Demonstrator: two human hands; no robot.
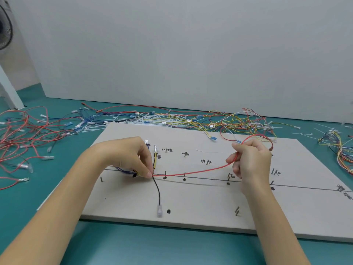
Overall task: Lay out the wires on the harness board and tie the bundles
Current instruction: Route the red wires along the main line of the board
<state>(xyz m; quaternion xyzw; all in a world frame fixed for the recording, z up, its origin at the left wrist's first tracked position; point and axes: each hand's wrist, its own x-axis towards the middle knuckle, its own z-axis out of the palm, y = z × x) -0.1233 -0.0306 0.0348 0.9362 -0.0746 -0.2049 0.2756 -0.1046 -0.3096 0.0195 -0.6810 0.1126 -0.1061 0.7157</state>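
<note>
A grey harness board point(210, 211) with pegs, black dots and handwritten marks lies on the teal table. My left hand point(126, 155) pinches a small bundle of wires against the board at its drawn line. A black wire point(157, 190) with a clear terminal runs from the pinch toward me. A yellow-and-black wire point(155, 159) runs up to a clear connector. A red wire point(194, 172) stretches from the pinch to my right hand point(250, 161), which holds it raised above the board, and loops beyond the fingers.
Loose wires in red, blue, yellow and white with white cable ties point(172, 119) lie piled behind the board. More red wires point(23, 138) spread at the left, and a mixed bunch point(338, 146) at the right. A white wall panel stands behind.
</note>
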